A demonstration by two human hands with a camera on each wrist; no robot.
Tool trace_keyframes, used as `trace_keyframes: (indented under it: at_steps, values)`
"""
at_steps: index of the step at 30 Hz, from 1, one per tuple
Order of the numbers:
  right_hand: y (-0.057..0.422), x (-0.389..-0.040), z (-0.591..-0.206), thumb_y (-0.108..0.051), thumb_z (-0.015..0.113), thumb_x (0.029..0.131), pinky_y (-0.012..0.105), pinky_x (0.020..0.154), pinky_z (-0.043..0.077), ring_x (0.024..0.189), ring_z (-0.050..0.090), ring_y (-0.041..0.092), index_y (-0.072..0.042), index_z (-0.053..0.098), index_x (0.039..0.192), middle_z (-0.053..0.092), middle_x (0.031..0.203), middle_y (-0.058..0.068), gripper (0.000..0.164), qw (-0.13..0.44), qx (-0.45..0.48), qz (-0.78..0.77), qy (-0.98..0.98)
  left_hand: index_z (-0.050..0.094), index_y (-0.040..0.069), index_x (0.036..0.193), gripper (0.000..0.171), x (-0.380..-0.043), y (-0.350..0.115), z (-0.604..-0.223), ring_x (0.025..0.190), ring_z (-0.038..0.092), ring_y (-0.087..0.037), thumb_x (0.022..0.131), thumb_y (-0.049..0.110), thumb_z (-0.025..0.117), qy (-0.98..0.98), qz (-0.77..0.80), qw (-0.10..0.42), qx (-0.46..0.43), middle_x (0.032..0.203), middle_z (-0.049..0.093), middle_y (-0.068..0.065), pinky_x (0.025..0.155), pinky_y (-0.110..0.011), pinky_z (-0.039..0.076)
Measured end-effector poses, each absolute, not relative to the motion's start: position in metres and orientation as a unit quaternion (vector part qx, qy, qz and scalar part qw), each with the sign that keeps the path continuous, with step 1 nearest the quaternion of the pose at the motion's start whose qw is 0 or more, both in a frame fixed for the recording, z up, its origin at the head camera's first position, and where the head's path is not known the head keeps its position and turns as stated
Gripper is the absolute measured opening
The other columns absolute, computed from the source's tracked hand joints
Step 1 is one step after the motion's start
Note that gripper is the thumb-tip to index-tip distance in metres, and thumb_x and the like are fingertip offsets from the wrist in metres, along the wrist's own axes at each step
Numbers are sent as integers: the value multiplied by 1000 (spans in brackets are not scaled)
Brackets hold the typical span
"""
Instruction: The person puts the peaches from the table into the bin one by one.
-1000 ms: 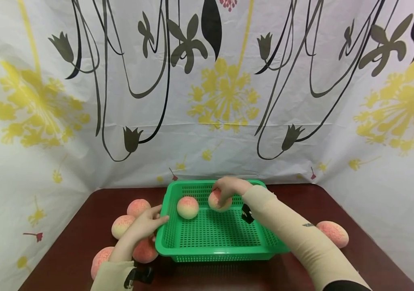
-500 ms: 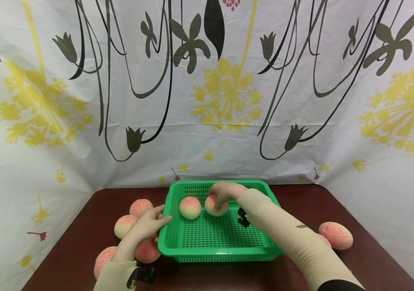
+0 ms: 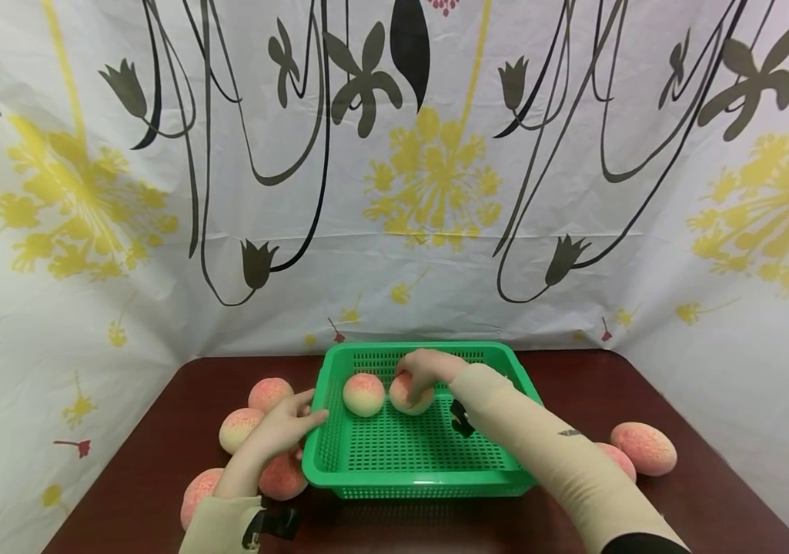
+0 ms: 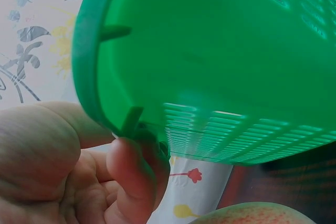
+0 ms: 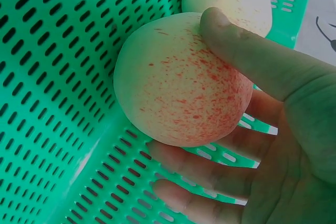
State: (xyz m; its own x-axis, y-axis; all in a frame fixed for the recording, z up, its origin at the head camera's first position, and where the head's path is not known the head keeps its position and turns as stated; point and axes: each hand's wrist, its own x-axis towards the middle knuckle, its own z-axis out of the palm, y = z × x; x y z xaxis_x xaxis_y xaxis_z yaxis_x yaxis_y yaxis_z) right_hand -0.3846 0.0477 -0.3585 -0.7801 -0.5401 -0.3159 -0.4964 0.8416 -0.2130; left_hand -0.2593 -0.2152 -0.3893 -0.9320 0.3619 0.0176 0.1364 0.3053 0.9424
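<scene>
- Right hand (image 3: 432, 366): thumb and fingers curled round one peach (image 5: 173, 87), inside the green basket (image 3: 429, 479) towards its back edge.
- Left hand (image 3: 289, 422): pinching the basket's left rim.
- Second peach (image 3: 364, 395): near basket's back left corner.
- Four peaches (image 3: 239, 431): between basket and left edge of worktop (image 3: 165, 423).
- Two peaches (image 3: 645, 448): near worktop's right edge.

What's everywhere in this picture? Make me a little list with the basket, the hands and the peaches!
Green basket: on the dark table
Left hand: holds the basket's left rim
Right hand: holds a peach inside the basket
Next to that: another peach
Left-side peaches: at least four, outside
Right-side peaches: two visible, outside
</scene>
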Motion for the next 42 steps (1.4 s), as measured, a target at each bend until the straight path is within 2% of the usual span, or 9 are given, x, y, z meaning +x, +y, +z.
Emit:
trace_keyframes:
  at_steps: [9, 26, 31, 42]
  values:
    - [47, -387, -363, -26, 81, 81, 38, 85, 49, 109, 57, 21, -13, 61, 131, 60, 121, 2, 55, 181, -273, -59, 943, 27, -7, 149, 54, -260, -214, -389, 41, 46, -14, 103, 11, 49, 800, 570, 101, 156, 74, 64, -15, 43, -28, 43]
    - [44, -381, -362, -25, 81, 80, 37, 86, 50, 110, 58, 21, -11, 64, 127, 62, 119, 2, 52, 168, -278, -60, 944, 25, -9, 149, 56, -259, -214, -391, 41, 47, -14, 103, 11, 49, 807, 562, 98, 149, 65, 59, -9, 44, -29, 45]
    - [45, -378, -359, -22, 79, 83, 38, 90, 48, 115, 56, 23, -9, 59, 133, 60, 125, 4, 55, 169, -283, -68, 942, 26, -8, 148, 55, -260, -214, -391, 41, 47, -15, 103, 10, 49, 806, 564, 97, 154, 66, 60, -10, 43, -29, 44]
    - [50, -381, -365, -21, 81, 81, 41, 90, 48, 116, 55, 23, -13, 61, 132, 60, 127, 3, 56, 144, -290, -87, 942, 25, -7, 149, 56, -260, -215, -391, 41, 47, -15, 103, 11, 50, 805, 565, 99, 151, 65, 59, -9, 44, -29, 45]
